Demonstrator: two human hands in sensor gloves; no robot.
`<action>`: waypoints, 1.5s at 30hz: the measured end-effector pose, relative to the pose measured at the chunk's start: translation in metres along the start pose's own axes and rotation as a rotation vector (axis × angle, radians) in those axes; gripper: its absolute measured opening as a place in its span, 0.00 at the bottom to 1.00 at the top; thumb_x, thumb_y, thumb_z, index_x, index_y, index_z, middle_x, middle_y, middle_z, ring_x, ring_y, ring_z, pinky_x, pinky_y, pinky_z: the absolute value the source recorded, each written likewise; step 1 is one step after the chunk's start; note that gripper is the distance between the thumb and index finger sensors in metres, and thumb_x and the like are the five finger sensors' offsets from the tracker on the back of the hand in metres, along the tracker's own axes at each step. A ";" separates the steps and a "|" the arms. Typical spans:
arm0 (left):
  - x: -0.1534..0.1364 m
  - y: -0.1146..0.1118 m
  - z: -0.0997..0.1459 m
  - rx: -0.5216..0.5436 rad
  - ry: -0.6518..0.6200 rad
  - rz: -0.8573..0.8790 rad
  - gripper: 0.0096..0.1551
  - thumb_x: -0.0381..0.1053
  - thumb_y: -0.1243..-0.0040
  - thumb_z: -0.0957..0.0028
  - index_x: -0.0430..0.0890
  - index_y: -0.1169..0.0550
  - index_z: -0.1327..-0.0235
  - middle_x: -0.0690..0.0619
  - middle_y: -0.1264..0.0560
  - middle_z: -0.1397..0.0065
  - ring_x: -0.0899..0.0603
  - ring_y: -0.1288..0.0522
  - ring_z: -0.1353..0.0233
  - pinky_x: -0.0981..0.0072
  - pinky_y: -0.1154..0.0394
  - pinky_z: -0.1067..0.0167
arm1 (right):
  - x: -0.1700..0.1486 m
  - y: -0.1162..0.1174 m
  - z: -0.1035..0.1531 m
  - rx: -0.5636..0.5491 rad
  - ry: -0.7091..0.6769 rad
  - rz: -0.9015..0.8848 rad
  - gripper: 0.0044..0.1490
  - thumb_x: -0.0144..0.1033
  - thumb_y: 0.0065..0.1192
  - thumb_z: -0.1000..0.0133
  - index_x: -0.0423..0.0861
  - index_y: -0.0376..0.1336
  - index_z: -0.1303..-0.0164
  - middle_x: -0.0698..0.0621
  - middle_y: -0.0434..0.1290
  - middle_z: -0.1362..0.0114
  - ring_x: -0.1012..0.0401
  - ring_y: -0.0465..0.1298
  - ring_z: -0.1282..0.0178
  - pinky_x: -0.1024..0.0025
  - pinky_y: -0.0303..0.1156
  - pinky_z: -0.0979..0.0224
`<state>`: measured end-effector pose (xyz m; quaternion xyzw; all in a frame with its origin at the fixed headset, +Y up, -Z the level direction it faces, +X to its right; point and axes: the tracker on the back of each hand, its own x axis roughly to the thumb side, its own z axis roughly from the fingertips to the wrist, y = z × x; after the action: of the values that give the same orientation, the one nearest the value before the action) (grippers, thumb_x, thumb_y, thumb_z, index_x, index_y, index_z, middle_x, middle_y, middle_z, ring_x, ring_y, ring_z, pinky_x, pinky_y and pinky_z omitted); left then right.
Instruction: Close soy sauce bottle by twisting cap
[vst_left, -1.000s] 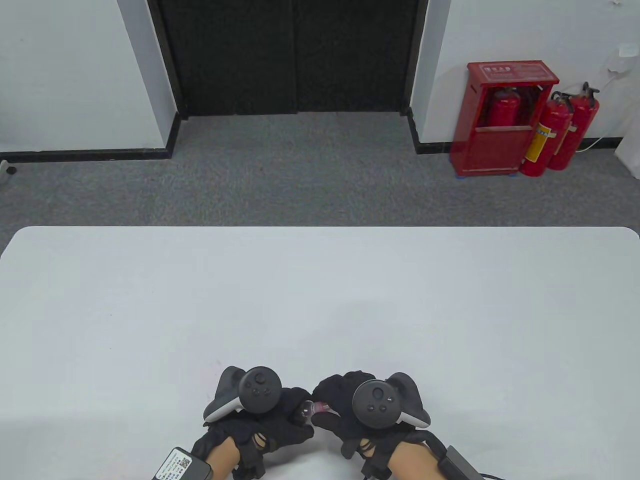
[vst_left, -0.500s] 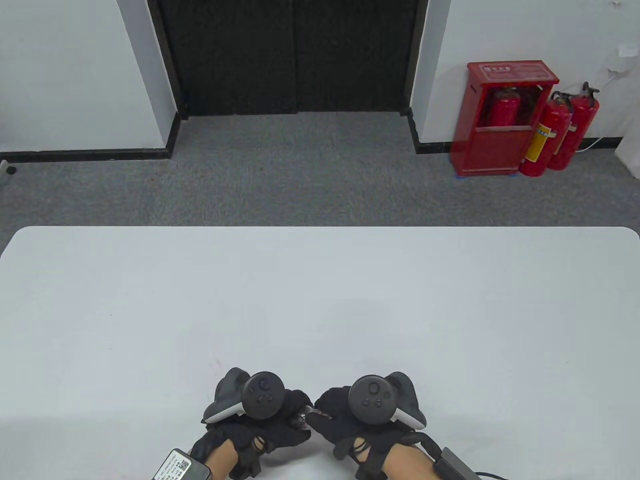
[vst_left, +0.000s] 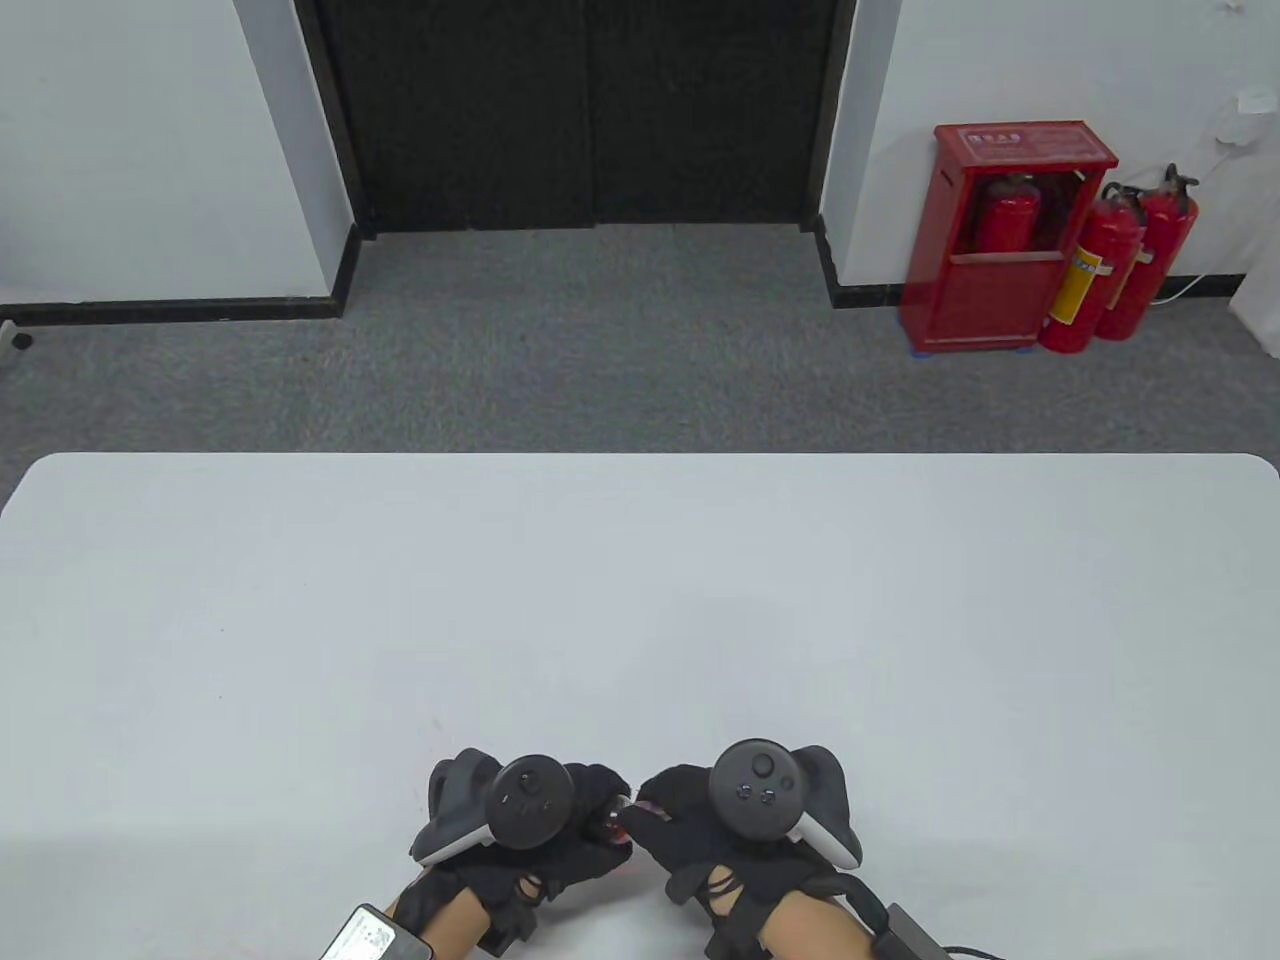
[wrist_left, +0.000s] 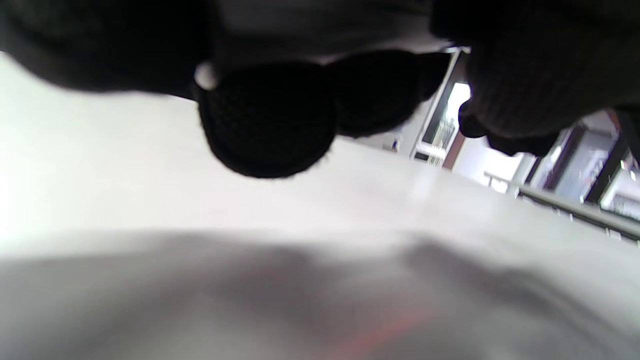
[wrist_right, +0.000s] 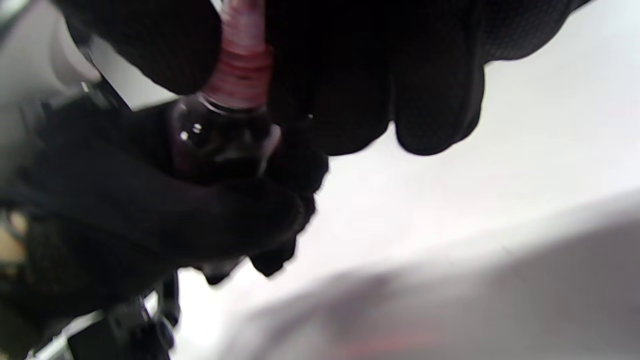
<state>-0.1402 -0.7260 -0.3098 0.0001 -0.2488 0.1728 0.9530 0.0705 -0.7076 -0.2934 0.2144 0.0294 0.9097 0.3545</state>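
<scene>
A small dark soy sauce bottle (wrist_right: 220, 145) with a red cap (wrist_right: 240, 65) is held between both gloved hands near the table's front edge. In the table view only a sliver of the bottle (vst_left: 608, 826) shows between the hands. My left hand (vst_left: 560, 840) grips the bottle's body. My right hand (vst_left: 680, 820) pinches the red cap, with fingers (wrist_right: 350, 75) wrapped around it. In the left wrist view only my left hand's dark fingers (wrist_left: 267, 120) show; the bottle is hidden there.
The white table (vst_left: 640, 600) spreads out beyond the hands. Past its far edge are grey carpet, a dark double door and a red extinguisher cabinet (vst_left: 1000, 235) with extinguishers beside it.
The right hand has rotated at the cap, its tracker turning and shifting slightly right. The left hand shifted a little right and turned. The bottle stays between the hands.
</scene>
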 end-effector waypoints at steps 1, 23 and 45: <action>-0.001 0.001 0.001 0.025 0.013 0.023 0.33 0.76 0.26 0.62 0.68 0.21 0.44 0.71 0.15 0.48 0.53 0.08 0.54 0.57 0.14 0.67 | 0.001 -0.003 0.001 -0.009 -0.011 -0.012 0.38 0.58 0.60 0.50 0.42 0.71 0.41 0.42 0.81 0.36 0.40 0.79 0.40 0.27 0.61 0.32; -0.034 -0.014 0.000 0.009 0.183 0.256 0.48 0.73 0.54 0.54 0.56 0.59 0.30 0.58 0.48 0.22 0.44 0.27 0.27 0.40 0.32 0.30 | -0.096 -0.013 -0.012 0.313 0.267 0.058 0.54 0.60 0.53 0.48 0.61 0.34 0.17 0.50 0.26 0.10 0.42 0.27 0.13 0.25 0.34 0.25; -0.048 0.023 -0.099 0.045 0.572 0.541 0.47 0.67 0.19 0.65 0.67 0.33 0.32 0.71 0.26 0.24 0.39 0.41 0.15 0.30 0.47 0.27 | -0.091 -0.037 -0.005 0.267 0.323 -0.027 0.55 0.61 0.53 0.49 0.58 0.36 0.16 0.45 0.32 0.09 0.38 0.34 0.13 0.24 0.40 0.26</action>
<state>-0.1401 -0.7113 -0.4214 -0.0930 0.0398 0.4163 0.9036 0.1516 -0.7397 -0.3390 0.1102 0.2091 0.9154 0.3258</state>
